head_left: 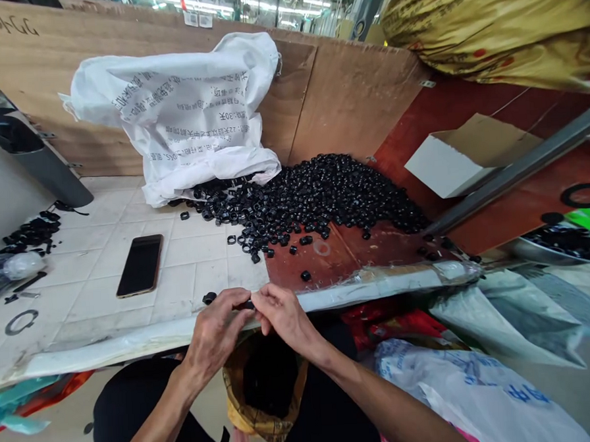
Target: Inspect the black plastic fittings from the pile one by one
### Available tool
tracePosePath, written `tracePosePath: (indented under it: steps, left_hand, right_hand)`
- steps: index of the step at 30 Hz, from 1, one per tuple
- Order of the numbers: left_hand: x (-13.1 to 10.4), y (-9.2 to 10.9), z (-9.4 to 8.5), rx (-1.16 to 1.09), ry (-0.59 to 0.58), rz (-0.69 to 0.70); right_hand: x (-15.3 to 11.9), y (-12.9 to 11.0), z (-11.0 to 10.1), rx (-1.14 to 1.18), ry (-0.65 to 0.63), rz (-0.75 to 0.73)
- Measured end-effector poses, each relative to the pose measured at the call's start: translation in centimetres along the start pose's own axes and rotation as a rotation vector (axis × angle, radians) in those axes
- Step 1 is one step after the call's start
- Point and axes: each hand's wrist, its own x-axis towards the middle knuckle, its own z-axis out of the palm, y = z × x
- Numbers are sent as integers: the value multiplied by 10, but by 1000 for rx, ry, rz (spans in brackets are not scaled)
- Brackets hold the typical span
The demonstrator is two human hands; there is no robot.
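Above the table's front edge, my left hand [214, 331] and my right hand [284, 317] meet with fingertips together. Between them is a small black plastic part [248, 304], mostly covered by the fingers; its exact shape cannot be made out. Both hands are closed on it in a pinch. One loose black ring [209, 298] lies on the table edge just beyond my left fingers. Farther back spreads a large heap of small black rings [327, 186]. Beneath my hands, between the knees, stands an open yellow sack [235, 399] with a dark inside.
A white printed sack [190, 114] leans on the wooden back panel at the heap's left. A phone [140, 265] lies on the pale tabletop, with a flat ring [22, 322] to its left. An open cardboard box [450, 166] and a slanting metal bar [514, 170] are at right.
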Motion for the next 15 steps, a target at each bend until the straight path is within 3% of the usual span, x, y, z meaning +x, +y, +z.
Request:
tracePosePath:
  steps: [3,4,6,9,10,12,15]
  left_hand:
    - [-3,2,1,-154,-19,-199]
    - [-5,2,1,-185,-19,-234]
    - [-8,2,1,-157,-13,-201]
    - [-14,0,1,-25,12,-27]
    - [-16,0,1,-13,9,-7]
    - [-19,0,3,-103,-1,-72]
    - [-21,-2,4,-326,-35,-253]
  right_hand:
    - [-4,-1,-3,-144,71,-281]
    - [-5,0,-3,-153,69,-315]
    - [-6,2,-2,-60,18,-199]
    - [-8,3,2,120,-79,87]
    - [-9,3,2,116,-90,110]
    - [-10,2,1,1,-54,-9]
    - [-11,1,-1,-182,29,-336]
